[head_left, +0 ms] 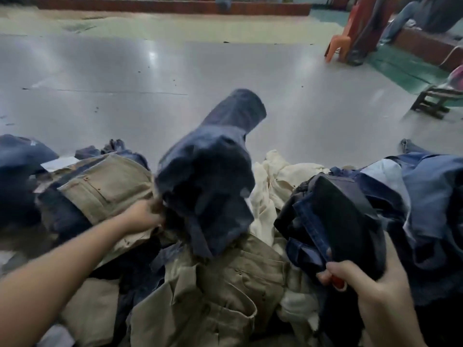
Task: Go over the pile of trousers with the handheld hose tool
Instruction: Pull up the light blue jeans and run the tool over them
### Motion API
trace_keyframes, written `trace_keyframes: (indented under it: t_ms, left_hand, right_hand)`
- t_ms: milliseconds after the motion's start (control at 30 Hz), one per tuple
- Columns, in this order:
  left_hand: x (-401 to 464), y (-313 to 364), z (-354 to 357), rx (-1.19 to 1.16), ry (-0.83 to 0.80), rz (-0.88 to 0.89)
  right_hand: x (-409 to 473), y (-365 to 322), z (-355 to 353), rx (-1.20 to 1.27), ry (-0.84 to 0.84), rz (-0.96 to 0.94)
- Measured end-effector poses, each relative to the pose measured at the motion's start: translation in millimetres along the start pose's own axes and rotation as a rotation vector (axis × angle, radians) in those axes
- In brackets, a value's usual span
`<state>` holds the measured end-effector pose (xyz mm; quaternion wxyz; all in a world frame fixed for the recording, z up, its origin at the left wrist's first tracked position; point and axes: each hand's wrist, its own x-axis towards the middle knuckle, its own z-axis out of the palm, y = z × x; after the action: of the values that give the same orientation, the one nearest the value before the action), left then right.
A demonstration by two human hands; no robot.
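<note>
A pile of trousers [225, 284] in khaki, cream and dark blue lies across the foreground. One dark blue pair [213, 176] stands puffed up like a tube, its leg pointing up and away. My left hand [145, 216] grips the fabric at the base of that inflated pair. My right hand [360, 279] holds a red-tipped tool [338, 281], mostly hidden in my fist, and pinches the waistband of dark blue jeans [333, 221] against it. No hose is visible.
A wide glossy grey floor [150, 83] stretches beyond the pile. An orange plastic chair [343, 38] stands at the far right, with a low wooden stool [433, 101] nearer. A seated person's legs [406, 18] show at the top right.
</note>
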<state>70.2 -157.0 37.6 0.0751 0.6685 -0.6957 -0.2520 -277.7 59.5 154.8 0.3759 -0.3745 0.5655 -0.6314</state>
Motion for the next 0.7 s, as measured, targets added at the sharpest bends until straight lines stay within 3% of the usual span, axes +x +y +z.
trace_keyframes:
  t_ms: [67, 133, 200, 267, 367, 433, 500, 600, 633, 700]
  left_hand:
    - [-27.1, -9.2, 35.4, 0.099, -0.010, -0.042]
    - [-35.0, -9.5, 68.5, -0.018, 0.177, -0.063]
    - [-19.6, 16.9, 80.7, -0.029, 0.316, 0.055]
    - [-0.4, 43.7, 87.4, 0.201, 0.240, 0.148]
    - [28.1, 59.2, 98.0, 0.494, 0.079, 0.107]
    - [37.9, 67.1, 99.9, 0.625, 0.112, 0.132]
    - [35.8, 76.8, 100.7, 0.444, 0.222, 0.191]
    - [-6.7, 82.5, 103.3, -0.100, 0.271, 0.463]
    - [-28.8, 79.4, 102.7, -0.140, 0.227, 0.596]
    - [-71.5, 61.0, 108.5, 0.047, 0.043, 0.788]
  right_hand:
    - [-1.1, 2.4, 3.6, -0.014, -0.018, 0.014]
    - [-1.3, 4.4, 4.2, -0.032, -0.026, 0.028]
    - [0.5, 7.6, 6.2, -0.072, -0.056, 0.052]
    - [2.9, 12.1, 11.0, -0.084, -0.095, 0.091]
    - [6.8, 18.5, 18.8, -0.129, -0.155, 0.148]
    - [7.8, 20.8, 22.0, -0.155, -0.197, 0.165]
    - [9.1, 21.0, 23.6, -0.168, -0.204, 0.169]
    - [11.0, 18.2, 22.5, -0.139, -0.167, 0.157]
    - [11.3, 16.7, 22.0, -0.118, -0.156, 0.162]
    - [10.4, 13.0, 21.2, -0.100, -0.149, 0.182]
